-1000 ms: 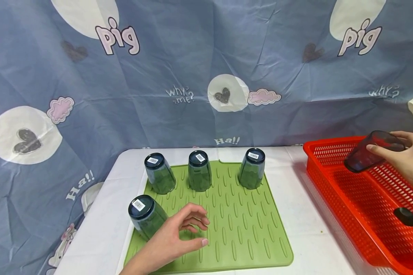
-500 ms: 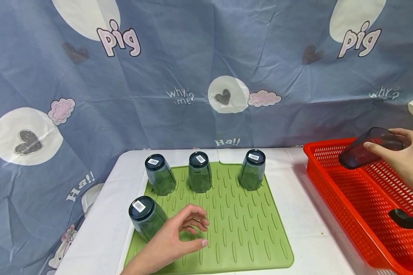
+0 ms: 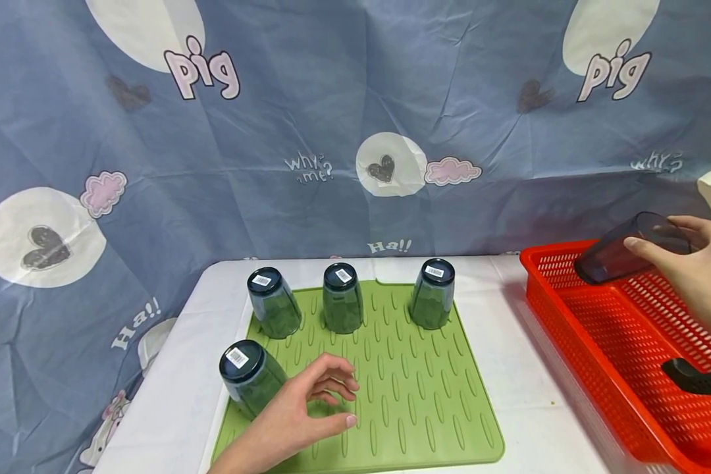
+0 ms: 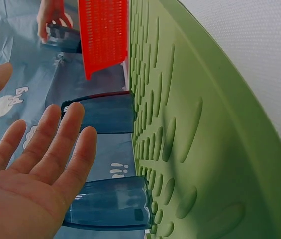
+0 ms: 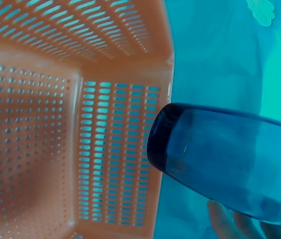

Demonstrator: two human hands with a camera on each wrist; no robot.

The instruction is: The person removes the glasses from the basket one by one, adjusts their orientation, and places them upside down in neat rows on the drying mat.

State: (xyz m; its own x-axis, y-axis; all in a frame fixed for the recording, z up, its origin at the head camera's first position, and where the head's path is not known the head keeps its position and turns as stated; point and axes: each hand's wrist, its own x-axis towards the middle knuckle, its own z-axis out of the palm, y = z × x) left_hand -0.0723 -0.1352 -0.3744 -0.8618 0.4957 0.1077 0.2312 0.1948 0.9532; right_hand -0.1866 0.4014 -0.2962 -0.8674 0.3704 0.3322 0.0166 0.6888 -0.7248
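My right hand (image 3: 699, 270) grips a dark blue drinking glass (image 3: 610, 253) near its rim end, over the far part of the red basket (image 3: 575, 349). The glass lies tilted, its thick base pointing down and left; the right wrist view shows that base (image 5: 162, 139) beside the basket's end wall. My left hand (image 3: 311, 408) hovers over the green mat (image 3: 415, 421), fingers loosely bent and holding nothing. Closest to it is an upside-down glass (image 3: 249, 378) at the mat's front left, partly hidden behind the hand. Three more upturned glasses, such as the middle one (image 3: 342, 303), line the mat's far edge.
The basket stands on the white-covered table (image 3: 527, 401), right of the mat. A black strap-like piece (image 3: 696, 376) at my right wrist overlaps the basket's inside. Behind the table hangs a blue printed cloth (image 3: 261, 131).
My right hand has risen slightly and shifted left, and the glass in it has turned closer to level. The left hand and the glasses on the mat have stayed put.
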